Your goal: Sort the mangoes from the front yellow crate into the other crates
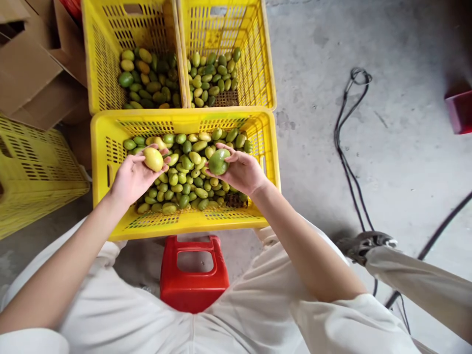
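My left hand [132,176] is closed around a smooth yellow fruit [153,159], its fingertips curled beneath it. My right hand [246,172] grips a rounder green fruit [219,162] between thumb and fingers. Both hands are above a yellow plastic crate [184,223], palms tilted up, the two fruits held apart at about the same height. In that crate lie many small oval fruits [191,187], green to yellow. Their exact kind I cannot tell.
Behind stand two more yellow crates, the left [99,59] and the right [265,59], each with similar fruit inside. Cardboard [33,73] and another yellow crate [40,172] are at left. A red stool [191,290] sits between my legs. Black cables [342,157] lie on the floor near a person's shoe [365,246].
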`<state>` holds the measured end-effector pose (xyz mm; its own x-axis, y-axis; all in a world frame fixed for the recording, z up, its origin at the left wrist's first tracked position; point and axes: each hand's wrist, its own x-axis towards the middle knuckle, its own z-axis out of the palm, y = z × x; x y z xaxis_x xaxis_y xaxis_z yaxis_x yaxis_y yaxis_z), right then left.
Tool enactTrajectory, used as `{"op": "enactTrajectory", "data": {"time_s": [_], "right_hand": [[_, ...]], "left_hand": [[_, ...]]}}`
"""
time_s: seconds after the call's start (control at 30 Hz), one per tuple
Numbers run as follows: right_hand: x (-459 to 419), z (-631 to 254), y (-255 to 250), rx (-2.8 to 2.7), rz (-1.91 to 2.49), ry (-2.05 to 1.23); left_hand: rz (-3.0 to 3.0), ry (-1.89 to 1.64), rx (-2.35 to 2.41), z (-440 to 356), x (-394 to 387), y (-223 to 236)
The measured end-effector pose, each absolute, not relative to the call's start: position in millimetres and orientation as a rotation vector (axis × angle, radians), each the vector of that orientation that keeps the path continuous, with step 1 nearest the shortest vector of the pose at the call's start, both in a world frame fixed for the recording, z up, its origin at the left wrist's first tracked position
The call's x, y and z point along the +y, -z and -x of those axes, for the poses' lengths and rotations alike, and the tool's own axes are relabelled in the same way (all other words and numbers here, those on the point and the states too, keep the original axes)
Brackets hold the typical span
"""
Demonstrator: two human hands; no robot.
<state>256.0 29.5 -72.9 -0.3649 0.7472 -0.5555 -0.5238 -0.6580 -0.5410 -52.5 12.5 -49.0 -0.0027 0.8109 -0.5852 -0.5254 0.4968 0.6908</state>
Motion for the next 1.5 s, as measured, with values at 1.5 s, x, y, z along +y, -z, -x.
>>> {"op": "enactTrajectory", "data": {"time_s": [1.5], "right_hand": [[33.6,-248.5,70.4,-0.129,1.067,-1.855]], "left_hand": [[-0.374,-1.057,1.145,58.4,14.4,58.0]]}}
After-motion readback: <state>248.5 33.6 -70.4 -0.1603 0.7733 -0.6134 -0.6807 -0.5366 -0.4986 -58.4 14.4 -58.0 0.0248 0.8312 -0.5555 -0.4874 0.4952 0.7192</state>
